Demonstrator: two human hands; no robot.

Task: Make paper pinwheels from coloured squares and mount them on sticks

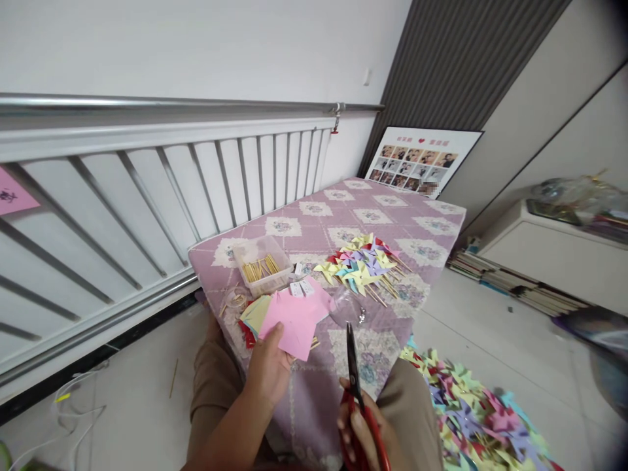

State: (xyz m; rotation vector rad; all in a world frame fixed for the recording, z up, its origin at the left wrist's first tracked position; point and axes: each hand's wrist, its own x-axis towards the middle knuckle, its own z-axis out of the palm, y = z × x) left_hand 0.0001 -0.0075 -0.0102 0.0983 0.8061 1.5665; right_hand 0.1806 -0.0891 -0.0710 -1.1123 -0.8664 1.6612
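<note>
My left hand (272,366) pinches a square of pink paper (289,320) by its lower edge, thumb on top. In my right hand (366,425) are red-handled scissors (352,360), their dark blades pointing away from me and nearly closed. Yellow and red paper sheets (258,311) lie beside the pink one. Just beyond stands a clear plastic box (267,284) with wooden sticks (261,267) in it. Farther right on the table lies a pile of finished paper pinwheels (363,261). Between it and the scissors is a transparent bag (348,309) of small shiny pieces.
A purple flowered cloth covers the table (338,386). Many more pinwheels (481,418) lie heaped on the floor at right. A white radiator (216,183) runs along the left wall. At the far end leans a photo board (417,160). Cables (78,405) lie on the floor at left.
</note>
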